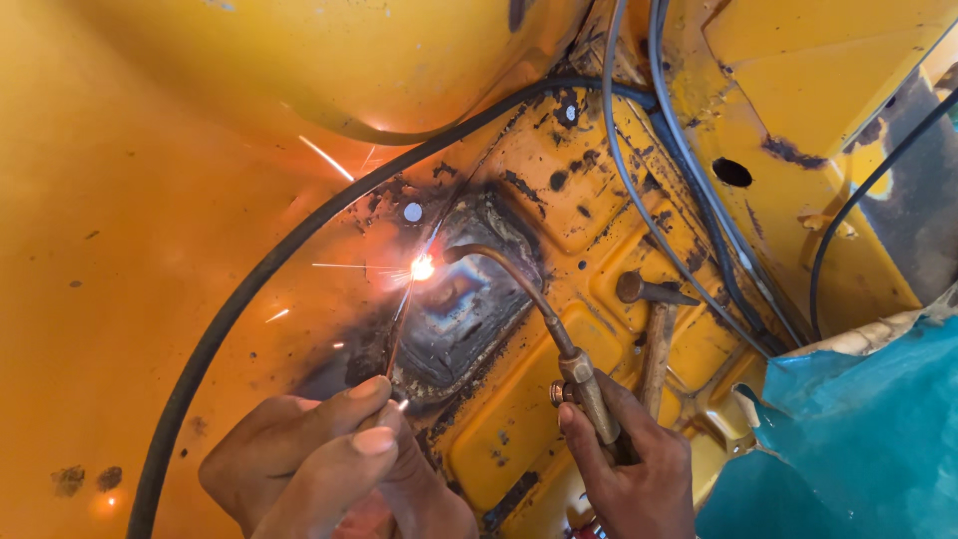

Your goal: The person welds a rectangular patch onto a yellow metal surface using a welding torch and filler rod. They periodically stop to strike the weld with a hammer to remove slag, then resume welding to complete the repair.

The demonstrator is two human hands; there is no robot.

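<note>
- Left hand [329,459]: lower left of the frame, fingers pinched shut on the near end of a thin filler rod [401,329].
- Filler rod: slim metal wire, long axis running from the fingertips at lower centre up and slightly right to the glowing weld point [423,267]. Judged light and springy, apt to flex near the tip; best held near its cool rear end, as it was here, since the far end was at the flame.
- Right hand [634,464]: lower centre-right, grip closed round the brass handle of a gas welding torch [584,384].
- Welding torch: rigid, with a curved copper neck [519,279]; long axis ran from lower right up to upper left, the nozzle bending down toward the weld point. Judged moderately heavy and stiff, hot at the neck; the handle by the valve was the safe place to hold it.
- Weld point: centre of the frame, at the upper left edge of a dark scorched patch plate [464,309], with sparks flying left.
- Yellow sheet-metal panel [150,200]: rusted in spots, filled most of the frame.
- Hammer [654,329]: lay on the panel just right of the torch, head up-frame, wooden handle down-frame.
- Black hose [269,265]: curved from lower left to upper centre.
- Teal panel [858,439]: lower right corner.
</note>
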